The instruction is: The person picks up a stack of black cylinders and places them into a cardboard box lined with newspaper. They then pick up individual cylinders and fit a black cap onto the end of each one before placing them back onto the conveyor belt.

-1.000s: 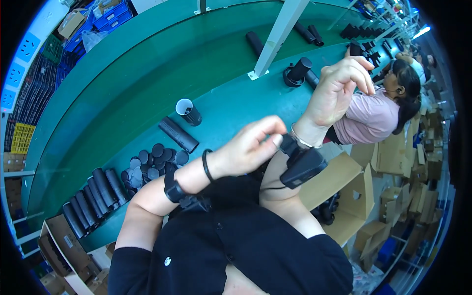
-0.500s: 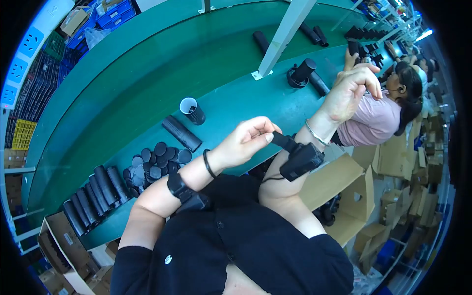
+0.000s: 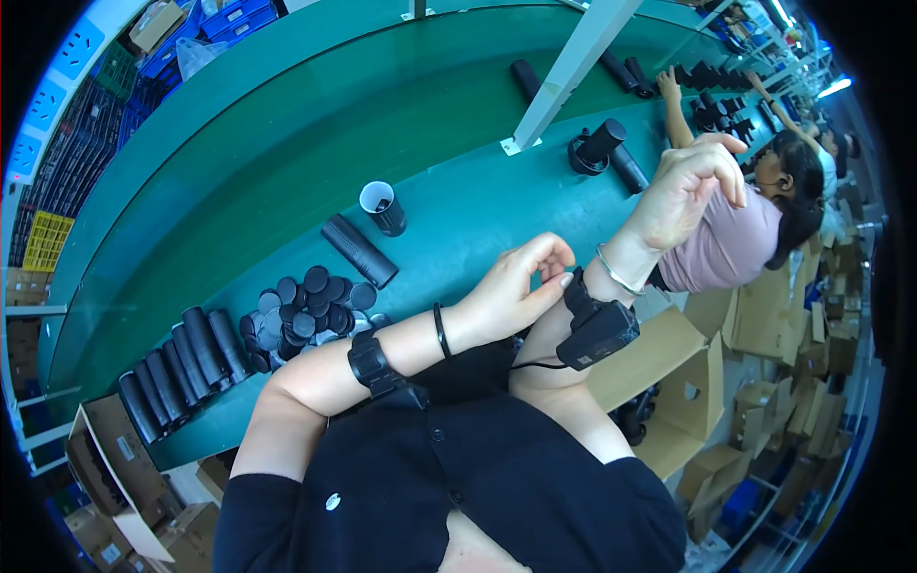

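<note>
My left hand (image 3: pixel 521 286) reaches across my body, fingers bent, its thumb and fingertips at the black strap (image 3: pixel 577 290) on my right forearm. That strap carries a black box-shaped device (image 3: pixel 599 334) with a thin cable. My right hand (image 3: pixel 690 183) is raised, fingers loosely curled and apart, nothing in it. A similar black strap (image 3: pixel 367 361) wraps my left forearm, its device partly hidden. On the green bench beyond lie a black tube (image 3: pixel 359 251) and an upright tube (image 3: pixel 385 212) with a white inside and small dark parts in it.
Left of my arm are a pile of black round discs (image 3: pixel 304 315) and a row of black tubes (image 3: pixel 181 368). A metal post (image 3: pixel 573 81) rises from the bench (image 3: pixel 458 224). A co-worker (image 3: pixel 731 229) sits at right. An open cardboard box (image 3: pixel 683 396) stands by my right elbow.
The strap's loose end, pulled out in my left hand before, now lies against my right forearm. My left hand has moved right, closer to that arm. The co-worker's arm has stretched farther away.
</note>
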`<move>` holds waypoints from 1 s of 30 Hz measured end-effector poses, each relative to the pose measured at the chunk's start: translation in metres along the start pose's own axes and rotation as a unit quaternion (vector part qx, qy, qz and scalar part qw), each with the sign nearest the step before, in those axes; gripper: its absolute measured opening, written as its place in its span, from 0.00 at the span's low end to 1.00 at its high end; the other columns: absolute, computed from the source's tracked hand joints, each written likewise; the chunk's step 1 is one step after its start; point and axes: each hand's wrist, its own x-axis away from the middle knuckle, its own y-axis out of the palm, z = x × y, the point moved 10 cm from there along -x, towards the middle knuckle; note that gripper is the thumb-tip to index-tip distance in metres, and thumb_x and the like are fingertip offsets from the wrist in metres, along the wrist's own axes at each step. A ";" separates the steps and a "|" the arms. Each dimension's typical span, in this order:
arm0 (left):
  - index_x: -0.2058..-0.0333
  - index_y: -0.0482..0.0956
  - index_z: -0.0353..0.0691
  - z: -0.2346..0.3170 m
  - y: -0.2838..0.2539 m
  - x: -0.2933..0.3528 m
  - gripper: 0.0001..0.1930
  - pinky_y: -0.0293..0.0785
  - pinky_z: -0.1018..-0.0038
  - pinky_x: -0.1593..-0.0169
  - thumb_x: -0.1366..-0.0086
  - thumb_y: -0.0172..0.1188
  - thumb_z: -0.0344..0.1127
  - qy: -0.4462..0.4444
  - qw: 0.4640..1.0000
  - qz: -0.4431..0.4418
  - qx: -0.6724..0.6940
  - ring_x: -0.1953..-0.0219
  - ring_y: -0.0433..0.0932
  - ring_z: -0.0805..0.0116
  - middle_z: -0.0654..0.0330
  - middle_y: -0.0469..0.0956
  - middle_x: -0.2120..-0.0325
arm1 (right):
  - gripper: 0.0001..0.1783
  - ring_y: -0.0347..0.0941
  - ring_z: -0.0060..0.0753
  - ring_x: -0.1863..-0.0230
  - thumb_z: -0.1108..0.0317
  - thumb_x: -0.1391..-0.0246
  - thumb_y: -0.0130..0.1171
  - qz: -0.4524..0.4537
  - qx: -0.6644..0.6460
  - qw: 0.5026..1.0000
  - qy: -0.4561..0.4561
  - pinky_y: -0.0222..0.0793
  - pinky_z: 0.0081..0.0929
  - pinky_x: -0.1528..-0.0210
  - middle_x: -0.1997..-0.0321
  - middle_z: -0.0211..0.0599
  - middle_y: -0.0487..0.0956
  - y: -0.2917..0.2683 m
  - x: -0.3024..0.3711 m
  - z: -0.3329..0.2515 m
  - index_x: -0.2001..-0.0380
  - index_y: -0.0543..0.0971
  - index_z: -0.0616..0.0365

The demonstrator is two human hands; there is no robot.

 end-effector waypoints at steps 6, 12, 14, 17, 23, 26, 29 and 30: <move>0.59 0.74 0.35 0.014 0.001 0.013 0.09 0.70 0.70 0.57 0.37 0.55 0.30 0.103 0.981 -0.062 -0.149 0.64 0.75 0.62 0.56 0.76 0.67 | 0.15 0.72 0.28 0.75 0.63 0.34 0.42 -0.002 -0.005 1.000 0.007 0.69 0.24 0.69 0.77 0.34 0.73 -0.003 0.000 -0.002 0.54 0.71 0.62; 0.54 0.76 0.39 -0.030 -0.024 0.037 0.15 0.67 0.61 0.51 0.33 0.52 0.42 0.025 0.919 -0.181 -0.350 0.53 0.73 0.58 0.57 0.76 0.59 | 0.19 0.62 0.25 0.71 0.54 0.36 0.50 0.112 0.457 0.852 0.231 0.60 0.25 0.65 0.77 0.27 0.66 -0.090 0.047 0.008 0.57 0.72 0.60; 0.54 0.76 0.38 -0.050 -0.056 0.067 0.15 0.69 0.62 0.51 0.34 0.52 0.41 -0.034 0.920 -0.174 -0.350 0.54 0.74 0.55 0.54 0.76 0.59 | 0.14 0.72 0.27 0.69 0.58 0.39 0.54 0.112 0.650 0.650 0.379 0.67 0.26 0.65 0.71 0.32 0.76 -0.149 0.104 -0.007 0.60 0.75 0.57; 0.54 0.76 0.35 -0.085 -0.135 0.119 0.14 0.75 0.68 0.55 0.35 0.56 0.37 -0.131 0.948 -0.035 -0.287 0.59 0.79 0.60 0.52 0.79 0.62 | 0.11 0.73 0.22 0.69 0.62 0.42 0.58 0.126 0.711 0.329 0.608 0.68 0.24 0.67 0.67 0.34 0.79 -0.229 0.226 -0.065 0.64 0.78 0.60; 0.61 0.78 0.38 -0.117 -0.250 0.278 0.07 0.72 0.80 0.63 0.34 0.53 0.29 -0.249 0.870 0.424 -0.028 0.68 0.75 0.79 0.65 0.79 0.70 | 0.19 0.76 0.33 0.69 0.60 0.48 0.64 -0.037 0.760 0.179 0.624 0.71 0.29 0.63 0.69 0.42 0.80 -0.307 0.285 -0.029 0.58 0.78 0.64; 0.64 0.79 0.41 -0.130 -0.251 0.322 0.06 0.70 0.82 0.67 0.34 0.54 0.32 -0.268 0.808 0.518 0.085 0.71 0.75 0.79 0.65 0.78 0.73 | 0.23 0.78 0.40 0.67 0.60 0.50 0.65 -0.107 0.860 0.152 0.476 0.72 0.32 0.61 0.68 0.47 0.81 -0.344 0.285 -0.005 0.55 0.77 0.66; 0.64 0.79 0.40 -0.140 -0.240 0.329 0.05 0.72 0.80 0.65 0.35 0.56 0.33 -0.250 0.795 0.522 0.182 0.69 0.77 0.76 0.64 0.79 0.72 | 0.28 0.79 0.41 0.65 0.59 0.52 0.65 -0.066 0.827 0.183 0.527 0.73 0.33 0.61 0.64 0.49 0.81 -0.367 0.289 0.014 0.51 0.75 0.68; 0.60 0.78 0.39 -0.141 -0.239 0.321 0.08 0.74 0.77 0.61 0.35 0.56 0.34 -0.242 0.811 0.498 0.190 0.66 0.78 0.73 0.62 0.79 0.69 | 0.31 0.79 0.39 0.64 0.59 0.52 0.66 0.024 0.741 0.236 0.629 0.73 0.32 0.60 0.62 0.50 0.81 -0.375 0.307 0.016 0.49 0.73 0.69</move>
